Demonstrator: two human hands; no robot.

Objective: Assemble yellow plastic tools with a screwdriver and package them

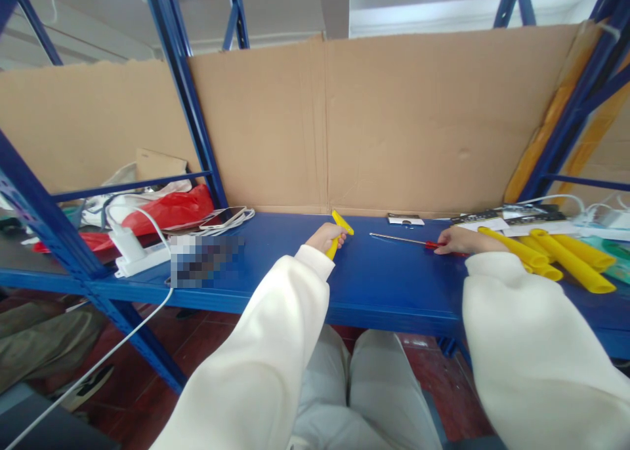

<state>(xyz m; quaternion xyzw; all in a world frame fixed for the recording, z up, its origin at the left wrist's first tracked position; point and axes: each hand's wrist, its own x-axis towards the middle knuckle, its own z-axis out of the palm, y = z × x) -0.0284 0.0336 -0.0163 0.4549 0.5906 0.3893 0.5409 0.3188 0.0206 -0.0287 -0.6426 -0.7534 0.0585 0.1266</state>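
My left hand [325,237] is closed around the stem of a yellow T-shaped piece [343,222], its crosspiece sticking out above my fingers. What kind of thing it is I cannot make out. Further right, my right hand [460,240] has its fingers closed on the red handle of a screwdriver [403,239]. The long metal shaft points left, low over the blue shelf [374,286]. Close by my right wrist lie several yellow tubes [571,260], partly hidden by my sleeve.
Behind the shelf stands a cardboard panel [418,122]. A small white and black box [405,220] lies against it. To the left are a white power strip [142,260], cables [231,224] and a red bag [172,210]. Blue posts [189,96] frame the shelf. Another person's leg [54,338] shows lower left.
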